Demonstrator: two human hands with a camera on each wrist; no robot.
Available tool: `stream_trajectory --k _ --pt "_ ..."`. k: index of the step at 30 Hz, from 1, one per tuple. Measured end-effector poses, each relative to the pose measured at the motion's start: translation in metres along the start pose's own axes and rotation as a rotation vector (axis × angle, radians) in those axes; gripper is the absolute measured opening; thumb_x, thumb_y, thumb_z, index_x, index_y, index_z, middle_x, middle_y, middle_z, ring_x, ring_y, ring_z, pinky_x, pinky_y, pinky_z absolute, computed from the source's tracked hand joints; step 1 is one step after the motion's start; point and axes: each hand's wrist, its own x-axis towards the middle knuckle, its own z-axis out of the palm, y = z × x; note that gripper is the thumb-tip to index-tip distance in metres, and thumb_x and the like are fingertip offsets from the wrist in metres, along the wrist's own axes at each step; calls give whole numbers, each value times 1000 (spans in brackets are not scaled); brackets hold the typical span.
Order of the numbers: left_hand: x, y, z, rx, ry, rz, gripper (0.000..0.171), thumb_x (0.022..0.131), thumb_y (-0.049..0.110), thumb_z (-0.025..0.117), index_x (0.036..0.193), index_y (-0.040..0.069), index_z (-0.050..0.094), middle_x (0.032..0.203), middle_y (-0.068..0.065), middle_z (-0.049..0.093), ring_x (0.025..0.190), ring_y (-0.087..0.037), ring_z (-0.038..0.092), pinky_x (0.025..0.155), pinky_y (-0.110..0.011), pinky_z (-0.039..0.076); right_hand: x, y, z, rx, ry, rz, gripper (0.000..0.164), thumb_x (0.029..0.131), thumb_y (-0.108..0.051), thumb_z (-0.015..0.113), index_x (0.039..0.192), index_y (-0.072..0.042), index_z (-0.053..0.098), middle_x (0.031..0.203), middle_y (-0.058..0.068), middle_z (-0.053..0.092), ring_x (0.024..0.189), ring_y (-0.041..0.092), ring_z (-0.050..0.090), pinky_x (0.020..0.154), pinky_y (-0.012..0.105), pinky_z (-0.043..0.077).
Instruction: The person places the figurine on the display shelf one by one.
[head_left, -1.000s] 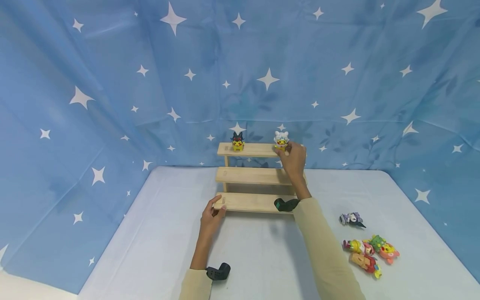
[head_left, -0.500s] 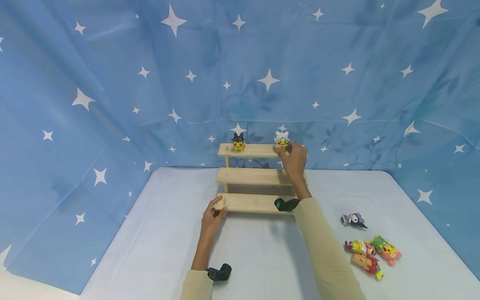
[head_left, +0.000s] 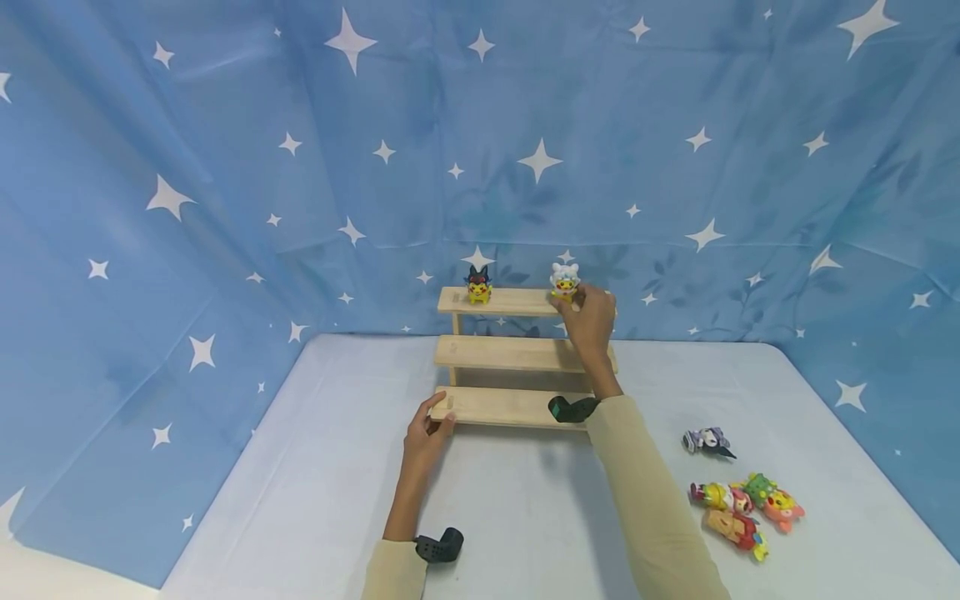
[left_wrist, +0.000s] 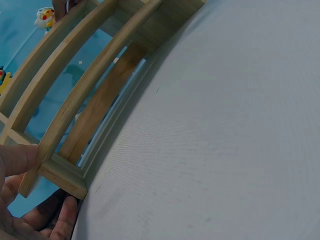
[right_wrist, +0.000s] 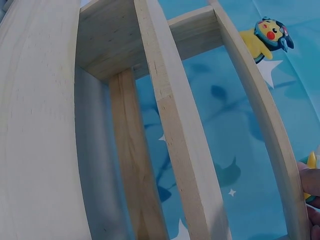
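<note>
A three-tier wooden display shelf (head_left: 517, 407) stands on the table. My left hand (head_left: 426, 437) holds the left end of its lowest tier; in the left wrist view the thumb (left_wrist: 20, 159) lies on the front edge and fingers are below. On the top tier, toward the right, stands a small yellow figurine in a white hood (head_left: 564, 279). My right hand (head_left: 591, 321) pinches that figurine low on its right side. A yellow figurine with a dark eared cap (head_left: 478, 285) stands upright on the top tier's left. In the right wrist view, the pinched figurine is mostly cut off.
Several figurines lie on the table at the right: a purple-and-black one (head_left: 708, 442) alone, and a cluster with a yellow-and-pink one (head_left: 722, 497), a green-and-pink one (head_left: 780, 505) and a tan-and-red one (head_left: 737, 532). A blue starry curtain (head_left: 450, 100) hangs behind.
The head view has shifted very slightly. Both hands keep their hold, and the figurines stay in place.
</note>
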Motion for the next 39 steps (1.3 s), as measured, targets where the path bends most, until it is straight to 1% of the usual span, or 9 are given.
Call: stream_trajectory --k 4,10,15,20,25,27,33,36,39 --pt "7 -14 3 20 18 -13 47 96 21 62 142 17 50 123 -19 67 110 -27 63 87 -33 47 1 2 0 -10 -4 10 40 83 -18 79 110 9 67 107 26 70 100 39 57 95 49 36" --pt "9 -16 3 30 25 -15 47 95 20 63 141 21 51 126 -16 66 112 -28 62 93 -40 47 2 2 0 -3 -2 -4 38 82 -17 79 107 9 68 104 26 70 96 40 61 98 48 34" --pt "9 -15 3 32 22 -2 47 96 19 62 141 20 51 129 -17 64 115 -30 62 95 -44 47 2 1 0 -7 0 5 39 83 -18 79 108 9 68 105 26 70 99 40 60 98 48 34" --pt "9 -16 3 36 23 2 46 96 21 62 141 20 51 128 -16 65 115 -29 62 95 -42 47 1 1 1 -4 1 16 41 83 -19 79 110 9 67 108 26 69 103 39 57 96 49 35" --pt "9 -16 3 42 22 -2 46 97 21 62 141 21 51 124 -16 67 112 -28 63 92 -41 47 1 2 2 -2 7 5 42 82 -19 80 110 9 67 108 26 70 102 39 58 97 48 35" --pt "9 -16 3 38 20 -5 46 97 21 61 141 21 51 125 -16 67 113 -28 63 93 -40 48 1 2 2 -3 10 0 42 82 -19 80 110 10 67 108 26 70 101 40 58 97 48 35" --pt "8 -16 2 31 10 19 47 97 22 61 143 17 49 130 -20 62 115 -32 62 94 -43 48 0 0 0 -2 10 0 40 82 -18 80 109 10 67 106 27 69 100 40 57 96 50 35" --pt "8 -16 1 31 7 23 48 97 23 61 143 17 49 131 -21 62 116 -33 61 95 -45 47 -1 -1 0 -7 10 3 40 82 -17 80 109 10 67 106 27 69 100 40 55 93 51 36" --pt "8 -15 2 30 12 14 47 97 23 62 142 18 50 130 -19 63 116 -32 61 95 -43 48 -2 0 1 -14 6 8 41 83 -18 79 111 10 67 109 27 68 102 40 54 92 51 36"
